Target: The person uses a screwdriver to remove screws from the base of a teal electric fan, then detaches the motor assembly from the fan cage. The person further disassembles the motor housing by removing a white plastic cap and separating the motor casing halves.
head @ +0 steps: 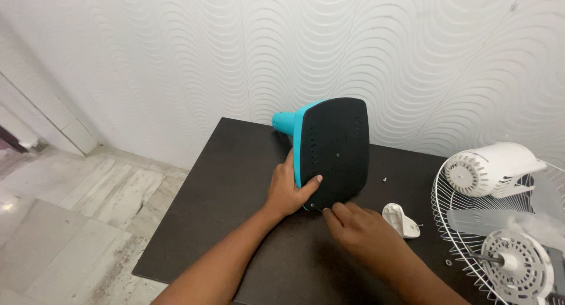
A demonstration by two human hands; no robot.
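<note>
Teal fan base point(333, 153) with black underside, tipped on edge near the middle of the dark table point(235, 181), underside facing the camera. Gripped along its left rim by the left hand point(286, 190), thumb on the black plate. Pinched at the lower edge by right hand point(360, 227), fingertips seemingly working a small screw there; calls for a steady hold and fine turning. Loose screw point(384, 179), white cap point(401, 220), fan motor point(491, 170) and wire grille point(471, 246) to the right

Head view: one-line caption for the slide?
Left hand steadies a teal fan base tipped on its edge on a dark table; right hand pinches at its lower rim.
</note>
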